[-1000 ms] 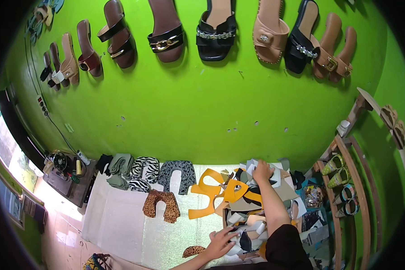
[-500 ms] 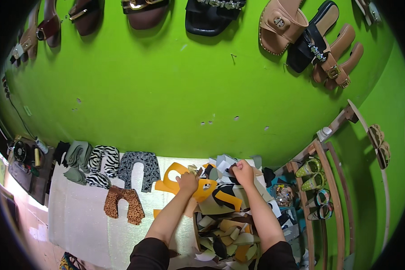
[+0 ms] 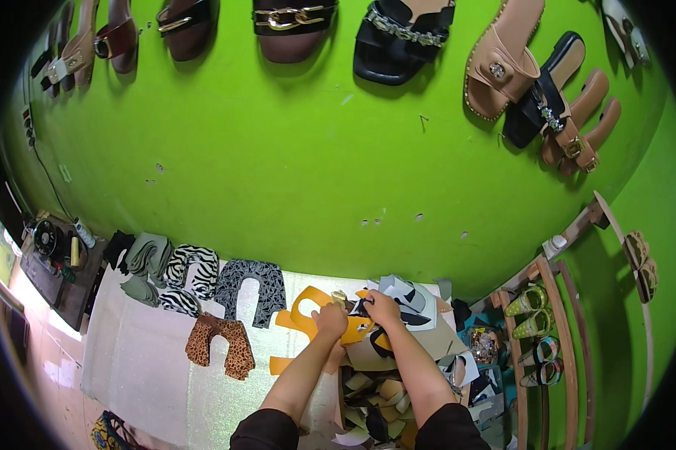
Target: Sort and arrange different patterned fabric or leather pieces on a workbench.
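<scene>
My left hand [image 3: 332, 321] is curled at the yellow cut sheet [image 3: 305, 301], its fingers drawn together beside a small gold-coloured piece [image 3: 340, 297]. What those fingers grip, if anything, is hidden. Just to its right my right hand [image 3: 384, 309] is closed, with a small dark piece [image 3: 368, 298] at its fingertips whose kind I cannot make out. Grey, white and black scraps [image 3: 402, 292] are heaped behind and beside this hand. Below my forearms sits a container of mixed offcuts [image 3: 387, 409], partly covered by my arms.
Left on the pale table [image 3: 143, 352] lie U-shaped pieces in leopard print [image 3: 219, 346], grey pattern [image 3: 251, 289] and zebra print [image 3: 193, 270], plus folded green ones [image 3: 149, 255]. A wooden rack [image 3: 555, 337] holding sandals stands right. Sandals [image 3: 402, 41] hang on the green wall [image 3: 278, 165].
My right hand has come left, closer to my left hand, which stays at the yellow sheet. The whole view has shifted, so the wall and table sit lower and further right.
</scene>
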A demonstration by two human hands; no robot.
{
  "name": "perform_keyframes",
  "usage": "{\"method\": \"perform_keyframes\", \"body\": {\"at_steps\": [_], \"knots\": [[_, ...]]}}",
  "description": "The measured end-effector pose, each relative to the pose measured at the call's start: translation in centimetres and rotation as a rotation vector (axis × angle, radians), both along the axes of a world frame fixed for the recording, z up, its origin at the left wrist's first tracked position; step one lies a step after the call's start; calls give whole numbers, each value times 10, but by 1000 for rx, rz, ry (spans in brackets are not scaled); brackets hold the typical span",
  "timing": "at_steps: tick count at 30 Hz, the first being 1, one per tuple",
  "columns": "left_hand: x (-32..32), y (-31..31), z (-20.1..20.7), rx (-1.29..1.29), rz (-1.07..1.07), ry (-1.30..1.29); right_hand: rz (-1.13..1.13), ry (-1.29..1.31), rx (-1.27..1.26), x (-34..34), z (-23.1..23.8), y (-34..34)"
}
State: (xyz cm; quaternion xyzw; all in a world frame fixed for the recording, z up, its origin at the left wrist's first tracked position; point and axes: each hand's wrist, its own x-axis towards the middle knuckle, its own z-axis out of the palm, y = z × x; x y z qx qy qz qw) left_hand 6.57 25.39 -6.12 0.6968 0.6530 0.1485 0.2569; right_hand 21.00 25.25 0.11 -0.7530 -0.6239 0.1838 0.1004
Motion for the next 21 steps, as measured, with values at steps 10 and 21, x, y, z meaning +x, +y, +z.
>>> {"method": "perform_keyframes", "body": {"at_steps": [10,21], "knots": [[-72,-5,36,117,-69,-792,-118,483,550,8,86,-28],[-188,-147,89,67,1,-1122,143,1303,134,-71,149,-151]]}}
